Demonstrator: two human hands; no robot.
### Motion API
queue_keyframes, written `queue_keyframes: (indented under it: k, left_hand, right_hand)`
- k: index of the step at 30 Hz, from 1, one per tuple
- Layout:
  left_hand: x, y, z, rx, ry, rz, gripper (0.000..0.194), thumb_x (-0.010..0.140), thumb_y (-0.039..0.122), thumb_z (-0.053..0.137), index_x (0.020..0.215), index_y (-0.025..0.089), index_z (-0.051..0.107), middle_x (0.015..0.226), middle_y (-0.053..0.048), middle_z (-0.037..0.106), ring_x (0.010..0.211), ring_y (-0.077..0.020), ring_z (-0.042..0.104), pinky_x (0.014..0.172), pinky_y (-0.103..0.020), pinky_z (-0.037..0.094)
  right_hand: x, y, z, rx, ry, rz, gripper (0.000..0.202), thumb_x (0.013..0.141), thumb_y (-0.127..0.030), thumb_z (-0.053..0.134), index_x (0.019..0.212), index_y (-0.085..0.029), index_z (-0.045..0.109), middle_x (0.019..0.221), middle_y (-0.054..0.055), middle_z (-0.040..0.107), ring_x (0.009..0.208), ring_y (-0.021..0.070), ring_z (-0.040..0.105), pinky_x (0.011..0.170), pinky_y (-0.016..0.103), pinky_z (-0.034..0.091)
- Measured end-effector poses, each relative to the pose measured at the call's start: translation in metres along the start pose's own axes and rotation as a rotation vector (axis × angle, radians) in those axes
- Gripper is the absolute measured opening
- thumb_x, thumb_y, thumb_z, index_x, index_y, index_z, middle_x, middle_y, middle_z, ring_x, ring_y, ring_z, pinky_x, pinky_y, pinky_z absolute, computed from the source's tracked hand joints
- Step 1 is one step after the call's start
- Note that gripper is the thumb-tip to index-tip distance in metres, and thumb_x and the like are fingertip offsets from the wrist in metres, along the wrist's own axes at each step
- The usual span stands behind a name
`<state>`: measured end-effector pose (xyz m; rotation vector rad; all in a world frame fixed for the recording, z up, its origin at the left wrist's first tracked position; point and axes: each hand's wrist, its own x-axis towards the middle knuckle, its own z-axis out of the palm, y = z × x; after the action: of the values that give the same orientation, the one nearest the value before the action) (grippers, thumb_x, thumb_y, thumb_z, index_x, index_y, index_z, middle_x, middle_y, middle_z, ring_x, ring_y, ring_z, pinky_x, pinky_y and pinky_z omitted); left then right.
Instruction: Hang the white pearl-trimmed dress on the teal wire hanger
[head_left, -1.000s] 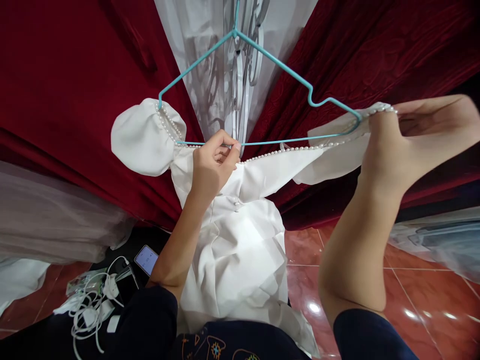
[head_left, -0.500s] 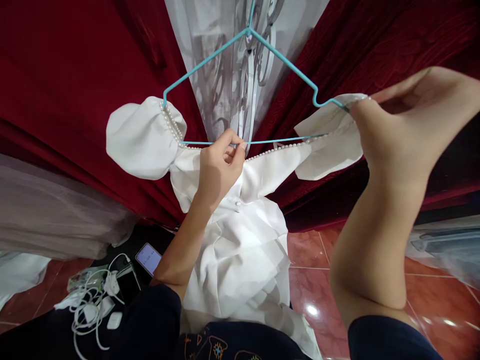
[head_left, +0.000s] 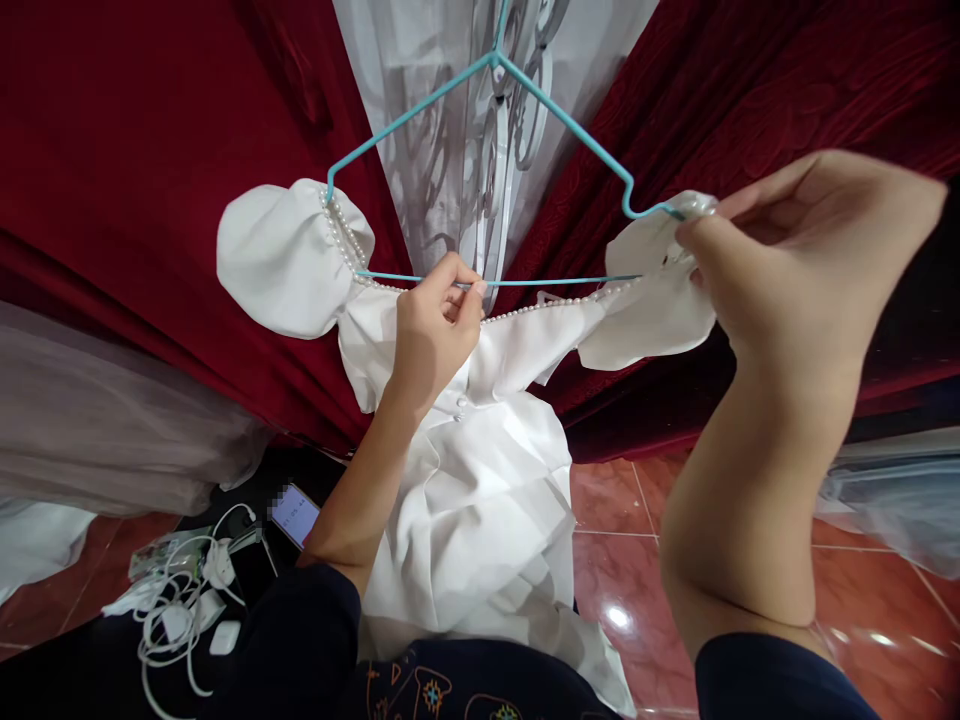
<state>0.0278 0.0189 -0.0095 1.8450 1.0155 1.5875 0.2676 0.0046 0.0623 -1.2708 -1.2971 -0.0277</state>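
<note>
A white dress (head_left: 472, 500) with puff sleeves and a pearl-trimmed neckline hangs from a light blue clothes hanger (head_left: 416, 115). Its left-side sleeve sits over one hanger end. Closed in a pinch, my left hand (head_left: 439, 335) grips the hanger's lower bar at the middle, just above the neckline. My right hand (head_left: 795, 260) pinches the pearl edge of the right-side sleeve (head_left: 649, 310) at the hanger's other end. Its fingertips partly cover that edge and the hanger tip. Small buttons show at the dress's waist, and its skirt drapes down toward my lap.
Dark red curtains (head_left: 150, 130) hang on both sides of a sheer white one with white scrollwork (head_left: 491, 160). At lower left lie a lit phone (head_left: 295, 515), a dark phone (head_left: 253, 572), tangled white cables (head_left: 161, 625) and a small white case (head_left: 225, 637). Red tiles (head_left: 615, 570) cover the floor.
My right hand has shifted slightly left, drawing the sleeve's pearl edge toward the hanger end; that sleeve now looks more gathered. My left hand keeps its pinch on the bar.
</note>
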Motion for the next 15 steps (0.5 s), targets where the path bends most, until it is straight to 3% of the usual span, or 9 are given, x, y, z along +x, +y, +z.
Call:
queue_keyframes:
  k: [4, 8, 11, 13, 15]
  left_hand:
    - [-0.007, 0.009, 0.007, -0.004, -0.024, -0.006, 0.012, 0.100, 0.020, 0.062, 0.090, 0.021, 0.058, 0.064, 0.006, 0.062, 0.063, -0.0108, 0.070, 0.059, -0.021, 0.053]
    - [-0.010, 0.013, 0.008, 0.031, -0.010, -0.017, 0.012, 0.101, 0.018, 0.061, 0.089, 0.021, 0.058, 0.062, 0.006, 0.061, 0.061, -0.0105, 0.068, 0.060, -0.021, 0.053]
    - [-0.011, 0.013, 0.005, 0.040, -0.012, -0.021, 0.013, 0.102, 0.017, 0.061, 0.090, 0.021, 0.059, 0.062, 0.006, 0.059, 0.061, -0.0104, 0.068, 0.059, -0.021, 0.053]
    - [-0.011, 0.012, 0.004, 0.031, -0.014, -0.010, 0.012, 0.103, 0.019, 0.061, 0.092, 0.021, 0.060, 0.062, 0.006, 0.059, 0.062, -0.0106, 0.068, 0.058, -0.021, 0.052]
    - [-0.011, 0.011, 0.004, 0.028, -0.007, 0.005, 0.011, 0.105, 0.020, 0.061, 0.094, 0.022, 0.060, 0.063, 0.005, 0.059, 0.061, -0.0107, 0.067, 0.057, -0.021, 0.052]
  right_hand:
    - [0.022, -0.004, 0.024, 0.163, 0.056, -0.153, 0.015, 0.076, -0.005, 0.069, 0.071, -0.017, 0.062, 0.071, 0.002, 0.066, 0.062, 0.0092, 0.063, 0.057, 0.026, 0.042]
    - [0.036, -0.003, 0.042, 0.081, -0.022, -0.057, 0.008, 0.077, -0.011, 0.077, 0.073, -0.013, 0.070, 0.070, 0.004, 0.070, 0.060, 0.0075, 0.060, 0.056, 0.024, 0.039]
    - [0.022, -0.009, 0.040, 0.372, -0.098, 0.004, 0.009, 0.087, -0.017, 0.071, 0.088, -0.010, 0.077, 0.084, 0.007, 0.077, 0.065, 0.0090, 0.067, 0.062, 0.026, 0.050]
    - [0.001, -0.017, 0.034, 0.605, 0.017, -0.081, 0.016, 0.091, -0.012, 0.062, 0.093, -0.011, 0.078, 0.091, 0.008, 0.079, 0.073, 0.0134, 0.073, 0.068, 0.030, 0.056]
    - [-0.025, -0.025, 0.031, 0.678, 0.155, -0.201, 0.019, 0.091, -0.008, 0.060, 0.091, -0.014, 0.078, 0.087, 0.006, 0.077, 0.075, 0.0148, 0.073, 0.068, 0.030, 0.054]
